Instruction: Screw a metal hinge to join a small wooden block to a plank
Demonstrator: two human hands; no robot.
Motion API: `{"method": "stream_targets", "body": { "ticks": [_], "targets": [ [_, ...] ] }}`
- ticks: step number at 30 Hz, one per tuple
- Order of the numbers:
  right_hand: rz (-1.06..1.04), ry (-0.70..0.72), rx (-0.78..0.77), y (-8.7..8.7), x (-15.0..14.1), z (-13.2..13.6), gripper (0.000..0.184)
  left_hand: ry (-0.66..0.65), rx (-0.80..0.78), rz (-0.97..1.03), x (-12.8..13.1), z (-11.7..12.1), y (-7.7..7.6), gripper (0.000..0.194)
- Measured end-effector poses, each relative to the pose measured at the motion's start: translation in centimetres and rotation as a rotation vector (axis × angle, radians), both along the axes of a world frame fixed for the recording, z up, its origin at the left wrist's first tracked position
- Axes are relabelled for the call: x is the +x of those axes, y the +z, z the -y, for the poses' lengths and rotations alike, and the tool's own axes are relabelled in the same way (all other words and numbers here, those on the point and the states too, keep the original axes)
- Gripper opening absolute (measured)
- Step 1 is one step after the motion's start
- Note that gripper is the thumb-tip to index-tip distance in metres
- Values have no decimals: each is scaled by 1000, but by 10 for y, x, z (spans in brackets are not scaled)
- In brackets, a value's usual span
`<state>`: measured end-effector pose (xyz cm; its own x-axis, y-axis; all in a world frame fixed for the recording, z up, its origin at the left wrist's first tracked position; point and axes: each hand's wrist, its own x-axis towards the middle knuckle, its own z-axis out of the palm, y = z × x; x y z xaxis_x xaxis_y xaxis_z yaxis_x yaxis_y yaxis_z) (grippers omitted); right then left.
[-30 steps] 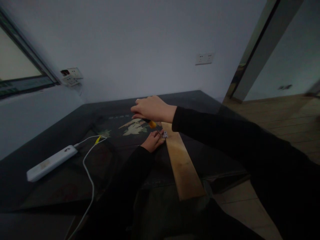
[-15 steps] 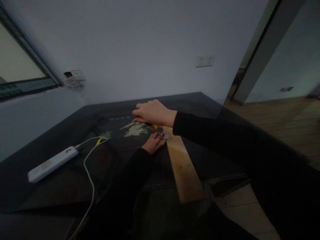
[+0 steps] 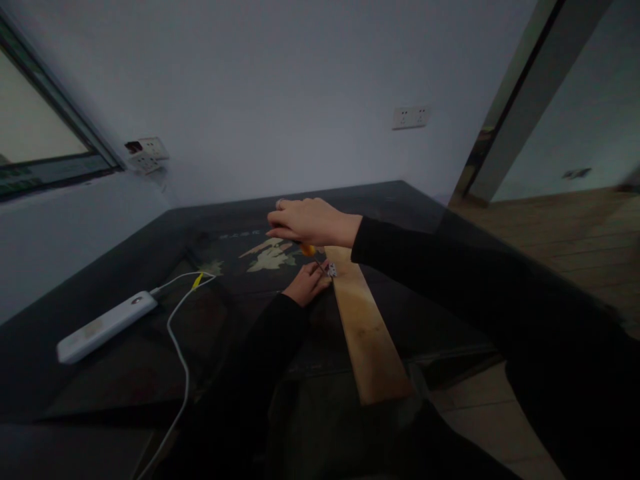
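Observation:
My right hand [image 3: 313, 222] is closed around the handle of a screwdriver [image 3: 307, 249], whose yellow collar shows under my fingers. Its thin shaft slants down to a small metal hinge [image 3: 332, 270]. That hinge lies at the left edge of a long wooden board [image 3: 367, 327], near the board's far end. My left hand [image 3: 307, 283] rests low on the table, its fingers and thumb closed at the hinge and the board's edge. The screwdriver's tip and the screw, if any, are too small to make out.
A dark table [image 3: 240, 320] with a leaf pattern carries everything. On the left lies a white power strip [image 3: 107, 327] with a white cable [image 3: 183, 363] and yellow tag. The board's near end overhangs the front edge. Wall sockets [image 3: 411, 117] are behind.
My right hand has turned slightly and shifted a little to the right on the screwdriver. My left hand, the hinge and the board stay in place.

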<state>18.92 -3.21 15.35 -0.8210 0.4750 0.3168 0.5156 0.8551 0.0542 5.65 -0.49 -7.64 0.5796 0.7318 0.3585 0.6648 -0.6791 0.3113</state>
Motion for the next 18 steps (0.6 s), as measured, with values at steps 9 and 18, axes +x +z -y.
{"method": "stream_targets", "body": {
  "ticks": [9,18],
  "targets": [
    [1,72,-41,3,2,2,21,-5,1,-11,-1,0,2,62],
    [45,227,-184,6,1,-6,25,-12,9,3,0,0,1,63]
  ]
}}
